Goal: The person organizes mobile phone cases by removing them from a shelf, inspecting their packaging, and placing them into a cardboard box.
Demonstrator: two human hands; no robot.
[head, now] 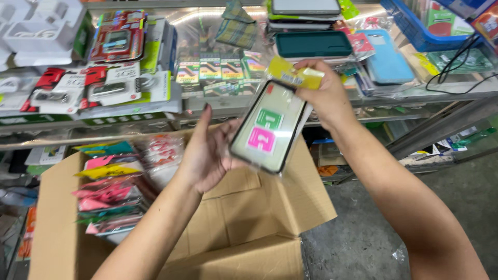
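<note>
A clear plastic packet holding a dark-rimmed glass screen protector [270,127], with a green and a pink sticker on it, is held up over an open cardboard box [244,238]. My right hand [324,93] grips the packet's top end at its yellow header card [295,75]. My left hand [210,150] supports the packet's lower left edge, fingers spread behind it. Both forearms reach in from below.
Inside the box at the left lies a stack of colourful packets [109,186]. Behind stands a glass counter [410,96] with memory-card packs [104,88], phone cases [386,59], a teal case [314,44] and a blue basket [420,28]. Concrete floor lies at the lower right.
</note>
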